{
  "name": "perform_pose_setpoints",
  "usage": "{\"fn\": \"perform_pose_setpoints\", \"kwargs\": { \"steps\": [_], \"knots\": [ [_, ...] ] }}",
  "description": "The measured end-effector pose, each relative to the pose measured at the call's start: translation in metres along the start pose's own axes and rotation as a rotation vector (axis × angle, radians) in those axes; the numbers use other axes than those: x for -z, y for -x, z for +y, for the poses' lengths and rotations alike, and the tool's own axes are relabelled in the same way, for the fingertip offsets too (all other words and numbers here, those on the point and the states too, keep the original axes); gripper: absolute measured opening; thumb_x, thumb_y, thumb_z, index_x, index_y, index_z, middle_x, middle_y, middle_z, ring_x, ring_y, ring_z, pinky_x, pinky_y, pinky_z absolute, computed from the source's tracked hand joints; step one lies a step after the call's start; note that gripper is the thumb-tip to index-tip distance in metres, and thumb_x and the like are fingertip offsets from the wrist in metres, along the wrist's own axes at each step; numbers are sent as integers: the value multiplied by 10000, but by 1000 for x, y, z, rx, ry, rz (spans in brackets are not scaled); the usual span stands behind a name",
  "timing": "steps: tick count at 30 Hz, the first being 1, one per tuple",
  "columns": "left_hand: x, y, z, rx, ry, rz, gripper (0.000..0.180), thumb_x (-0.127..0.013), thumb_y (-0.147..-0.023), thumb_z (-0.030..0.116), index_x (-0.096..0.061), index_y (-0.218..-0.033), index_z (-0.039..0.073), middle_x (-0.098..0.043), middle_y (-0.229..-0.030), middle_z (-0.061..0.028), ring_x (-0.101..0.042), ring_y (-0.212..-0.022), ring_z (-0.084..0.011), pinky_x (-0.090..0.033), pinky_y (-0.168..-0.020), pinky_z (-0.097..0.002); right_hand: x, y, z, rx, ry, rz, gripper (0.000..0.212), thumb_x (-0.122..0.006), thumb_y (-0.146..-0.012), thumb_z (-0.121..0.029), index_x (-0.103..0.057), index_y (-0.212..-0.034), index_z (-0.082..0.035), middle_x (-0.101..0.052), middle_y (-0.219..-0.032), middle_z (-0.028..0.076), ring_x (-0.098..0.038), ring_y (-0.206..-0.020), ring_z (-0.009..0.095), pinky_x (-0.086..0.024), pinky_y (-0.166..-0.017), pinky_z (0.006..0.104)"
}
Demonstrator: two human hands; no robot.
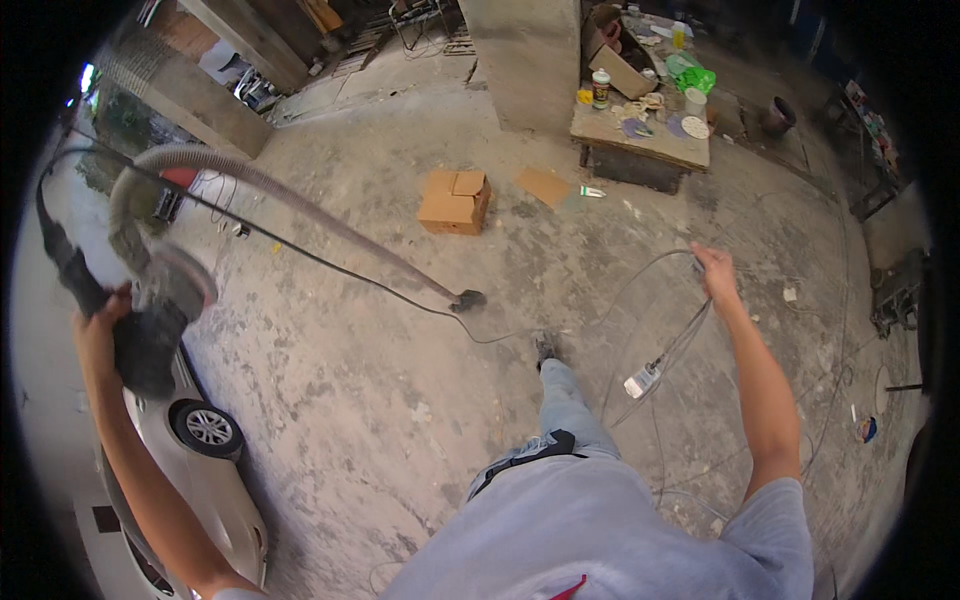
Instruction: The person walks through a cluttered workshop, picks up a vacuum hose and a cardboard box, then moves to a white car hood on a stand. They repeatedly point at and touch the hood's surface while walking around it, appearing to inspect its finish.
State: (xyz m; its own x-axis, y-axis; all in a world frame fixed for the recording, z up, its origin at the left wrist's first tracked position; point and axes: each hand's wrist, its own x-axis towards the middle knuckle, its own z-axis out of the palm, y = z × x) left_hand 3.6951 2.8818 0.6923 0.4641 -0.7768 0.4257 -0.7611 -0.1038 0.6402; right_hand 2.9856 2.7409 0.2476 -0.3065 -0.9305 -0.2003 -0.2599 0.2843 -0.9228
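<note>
My left hand (pixel 105 330) is raised at the far left, its fingers wrapped round the black body of a disc sander (pixel 150 352). A ribbed grey hose (pixel 290 200) leaves the sander and slopes down to the floor, ending in a dark fitting (pixel 468 299). Alongside it runs a black cord (pixel 330 262). Out to the right, my right hand (pixel 715 272) is closed on a thin grey cable (pixel 692 325), held in a loose loop. A white socket block (pixel 642 380) hangs from that cable above the floor, with a dark plug at its upper end.
A cardboard box (pixel 453 203) stands ahead on the dusty concrete floor, beside a flat cardboard piece (pixel 543 186). Beyond is a low cluttered table (pixel 645 150) next to a pillar (pixel 525 70). A pale car (pixel 205 490) is parked at left. Loose cables lie across the right side.
</note>
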Motion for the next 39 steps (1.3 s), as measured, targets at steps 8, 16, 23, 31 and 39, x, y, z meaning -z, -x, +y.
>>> {"fn": "perform_pose_setpoints", "kwargs": {
  "steps": [8, 16, 23, 31, 39],
  "knots": [
    [-143, -74, -126, 477, -484, -110, 316, -666, -603, 177, -671, -851, -19, -611, -668, -68, -561, -581, -175, -452, -584, -331, -228, -158, 107, -276, 427, -164, 618, -537, -856, -545, -644, -710, 45, -584, -597, 151, -582, -619, 276, -440, -639, 402],
    [-378, -25, -246, 1009, -161, -103, 230, -647, -581, -19, -651, -803, -79, -638, -768, -90, -594, -639, -201, -481, -644, -311, -356, -291, 194, -509, 739, -411, 612, -412, -900, -563, -643, -977, -1, -649, -924, 211, -617, -901, 370, -475, -771, 439],
    [-544, -4, -315, 1389, 72, -100, 169, -589, -696, -2, -643, -835, -81, -654, -807, -142, -630, -736, -238, -500, -682, -324, -390, -345, 230, -219, 933, -184, 484, -555, -877, -359, -521, -1132, 51, -606, -1009, 272, -598, -964, 368, -470, -835, 430],
    [-687, -18, -406, 1691, 594, -7, 82, -577, -770, 129, -574, -771, 48, -601, -751, -67, -585, -686, -228, -501, -648, -342, -262, -201, 247, -260, 727, -555, 414, -565, -859, -362, -605, -883, 50, -595, -901, 251, -554, -851, 418, -435, -756, 474],
    [-834, -76, -423, 1868, 830, 233, 98, -512, -818, 224, -565, -784, 149, -597, -816, -13, -564, -768, -186, -472, -740, -311, -66, -2, 182, -374, 1584, -1006, 239, -579, -759, -270, -647, -913, -100, -659, -782, 113, -633, -759, 305, -488, -674, 439]
  ]
}}
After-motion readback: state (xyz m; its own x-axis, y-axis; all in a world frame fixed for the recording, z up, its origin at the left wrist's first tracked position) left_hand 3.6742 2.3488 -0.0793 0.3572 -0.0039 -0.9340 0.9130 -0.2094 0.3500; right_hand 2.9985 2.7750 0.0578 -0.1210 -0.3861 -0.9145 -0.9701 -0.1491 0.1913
